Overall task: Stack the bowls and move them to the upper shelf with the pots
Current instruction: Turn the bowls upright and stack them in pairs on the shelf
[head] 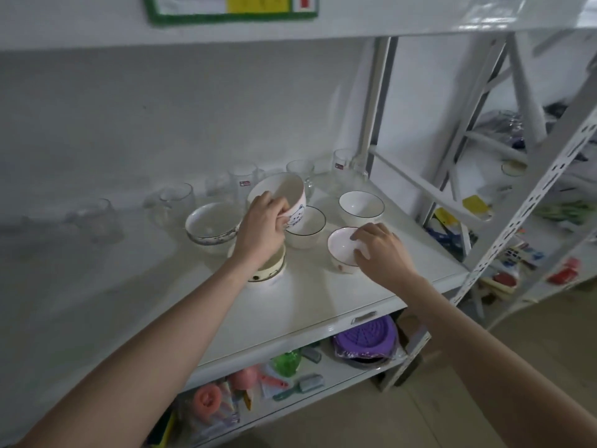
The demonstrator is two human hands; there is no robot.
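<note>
Left grip (262, 225) curled closed, right grip (379, 250) fingers bent, both arms outstretched

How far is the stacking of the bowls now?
Early. No stack shows yet. The left hand holds the cat bowl tilted above the shelf; the right hand grips the pink-rimmed bowl. Three more bowls stand apart; moving them up remains.

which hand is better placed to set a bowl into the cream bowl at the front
Left. The left hand already holds the tilted cat-print bowl lifted just above the cream bowl. The right hand is off to the side, gripping the rim of the pink-rimmed bowl on the shelf.
</note>
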